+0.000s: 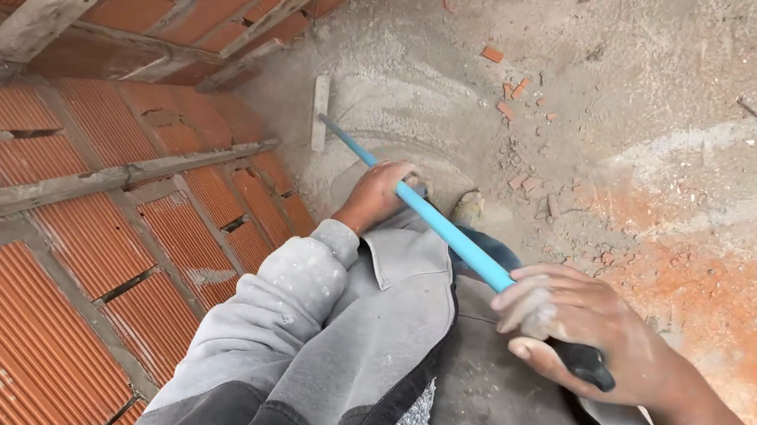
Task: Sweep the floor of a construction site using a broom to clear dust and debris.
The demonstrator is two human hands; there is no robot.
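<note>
**Blue-handled tool gripped in both hands over dusty floor**

A long tool with a blue handle (pixel 440 226) is held by both hands, slanting from lower right to upper left. The right hand (pixel 577 331) is closed around the handle's upper end, where a black grip (pixel 588 364) is seen poking out below the palm; the fingers (pixel 533 296) are wrapped over the shaft, clamped on it. The left hand (pixel 379 195) is placed further down the handle, about midway, fingers curled round it, so the shaft is passed through both fists. The left arm is covered by a grey sleeve (pixel 288 308) speckled with pale dust.

The tool's far end is met by a flat grey head (pixel 320 112), set crosswise and resting on the floor (pixel 664 114) near the foot of the wall. Arc-shaped scrape marks are seen in the grey dust around it.

A wall of red ribbed bricks (pixel 43 315) with grey mortar joints is seen on the left. Small brick fragments (pixel 510 98) are scattered on the floor beyond the hands. An orange-stained patch (pixel 737 299) is spread over the floor at right. A shoe tip (pixel 469 207) is just visible beside the left hand.
</note>
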